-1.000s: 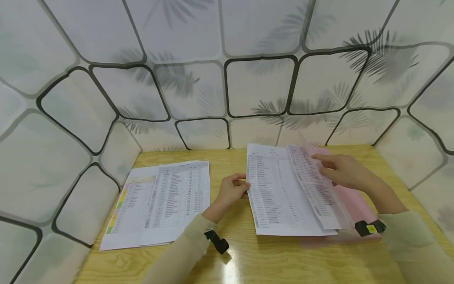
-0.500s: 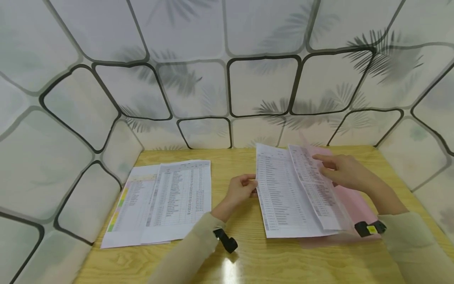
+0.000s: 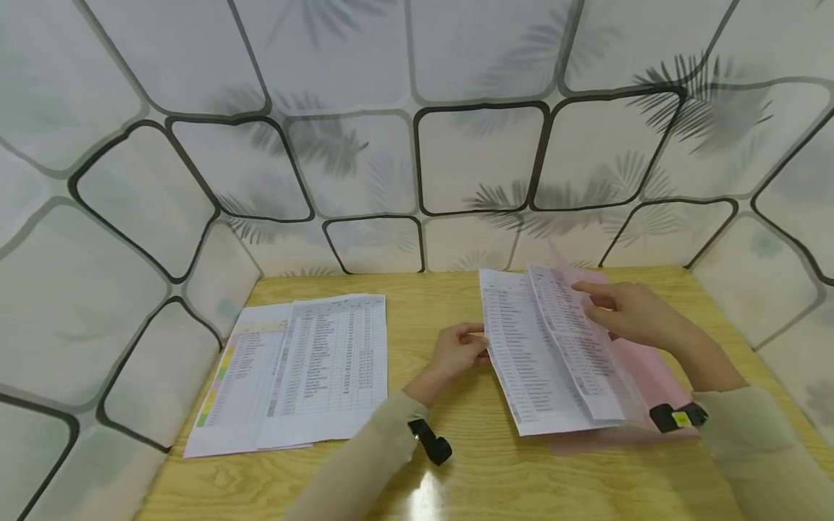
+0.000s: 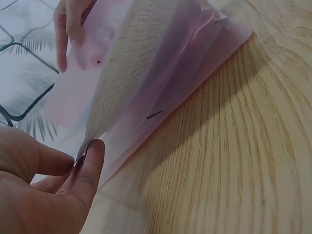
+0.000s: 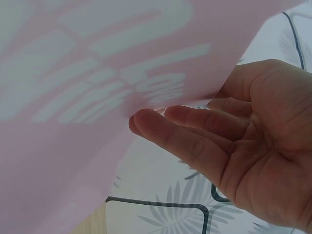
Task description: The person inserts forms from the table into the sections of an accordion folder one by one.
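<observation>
A wood-grained table [image 3: 495, 477] bears printed sheets [image 3: 329, 362], left, and a pink folder [image 3: 641, 370], right.

I get soft, even light in the head view; glare whitens the tabletop [image 3: 534, 481] low down; the patterned wall [image 3: 482, 159] stretches toward the corners; my wrist views run dimmer; in the left, the printed sheet [image 4: 134, 56] blurs and shadow falls beside the pink folder [image 4: 234, 39].

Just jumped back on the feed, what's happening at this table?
A person is handling papers at a wooden table. The left hand pinches the left edge of a printed sheet, which reaches between the covers of a pink folder. The right hand holds up the folder's top cover. Overlapping printed pages lie to the person's left, touched by neither hand.
</observation>
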`<state>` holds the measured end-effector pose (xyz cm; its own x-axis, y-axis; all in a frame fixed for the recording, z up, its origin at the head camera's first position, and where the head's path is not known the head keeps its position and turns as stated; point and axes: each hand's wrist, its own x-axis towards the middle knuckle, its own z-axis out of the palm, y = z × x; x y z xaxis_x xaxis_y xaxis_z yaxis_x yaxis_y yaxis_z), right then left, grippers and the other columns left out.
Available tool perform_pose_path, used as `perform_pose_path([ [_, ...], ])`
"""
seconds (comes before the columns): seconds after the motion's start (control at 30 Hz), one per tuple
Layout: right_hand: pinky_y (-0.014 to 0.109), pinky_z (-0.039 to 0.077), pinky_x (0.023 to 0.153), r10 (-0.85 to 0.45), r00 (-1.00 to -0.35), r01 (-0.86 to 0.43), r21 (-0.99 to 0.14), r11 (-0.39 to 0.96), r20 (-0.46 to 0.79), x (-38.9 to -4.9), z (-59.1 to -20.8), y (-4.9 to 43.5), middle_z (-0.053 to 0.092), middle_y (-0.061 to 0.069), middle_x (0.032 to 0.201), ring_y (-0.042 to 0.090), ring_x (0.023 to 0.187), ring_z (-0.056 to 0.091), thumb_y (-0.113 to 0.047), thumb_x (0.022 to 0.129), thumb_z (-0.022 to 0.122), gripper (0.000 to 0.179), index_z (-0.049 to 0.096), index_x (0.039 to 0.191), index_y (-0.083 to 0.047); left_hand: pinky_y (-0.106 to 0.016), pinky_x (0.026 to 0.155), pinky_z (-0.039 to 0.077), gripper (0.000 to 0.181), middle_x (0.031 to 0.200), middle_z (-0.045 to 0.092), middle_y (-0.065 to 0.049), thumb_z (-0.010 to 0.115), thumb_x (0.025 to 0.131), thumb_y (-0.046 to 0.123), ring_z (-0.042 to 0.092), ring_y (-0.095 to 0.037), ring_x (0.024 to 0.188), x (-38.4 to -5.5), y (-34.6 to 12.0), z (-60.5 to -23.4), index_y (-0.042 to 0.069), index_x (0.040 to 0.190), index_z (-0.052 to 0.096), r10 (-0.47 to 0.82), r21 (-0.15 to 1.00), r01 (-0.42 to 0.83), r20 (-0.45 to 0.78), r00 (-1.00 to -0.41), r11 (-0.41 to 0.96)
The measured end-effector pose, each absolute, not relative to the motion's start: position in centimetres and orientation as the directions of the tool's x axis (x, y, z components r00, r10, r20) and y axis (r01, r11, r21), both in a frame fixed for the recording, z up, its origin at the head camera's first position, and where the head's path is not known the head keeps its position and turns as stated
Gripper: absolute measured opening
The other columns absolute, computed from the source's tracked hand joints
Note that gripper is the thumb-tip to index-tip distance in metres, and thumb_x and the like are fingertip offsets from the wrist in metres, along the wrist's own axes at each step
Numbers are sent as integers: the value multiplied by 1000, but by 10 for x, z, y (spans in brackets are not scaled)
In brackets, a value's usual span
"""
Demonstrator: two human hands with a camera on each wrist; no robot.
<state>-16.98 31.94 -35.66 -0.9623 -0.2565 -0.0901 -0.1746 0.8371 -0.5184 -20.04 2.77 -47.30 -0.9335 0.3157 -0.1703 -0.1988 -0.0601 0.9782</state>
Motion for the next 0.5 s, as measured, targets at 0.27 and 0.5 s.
perform_pose_path([
  [0.27, 27, 60, 62, -264, -960, -178, -520, 835, -96, -172, -356, 317, 60, 40, 137, 21, 84, 77, -21, 107, 56, 54, 47, 156, 0, -50, 89, 64, 34, 109, 75, -32, 60, 99, -8, 76, -21, 79, -202, 36, -475, -9, 133, 65, 327, 973, -214, -176, -929, -87],
  [0.5, 27, 60, 63, -260, -961, -174, -526, 833, -94, -173, -356, 315, 62, 39, 136, 20, 82, 76, -22, 107, 56, 53, 49, 156, -2, -50, 86, 65, 33, 107, 76, -32, 60, 100, -7, 78, -27, 82, -205, 49, -477, -9, 133, 65, 343, 970, -224, -181, -922, -90],
])
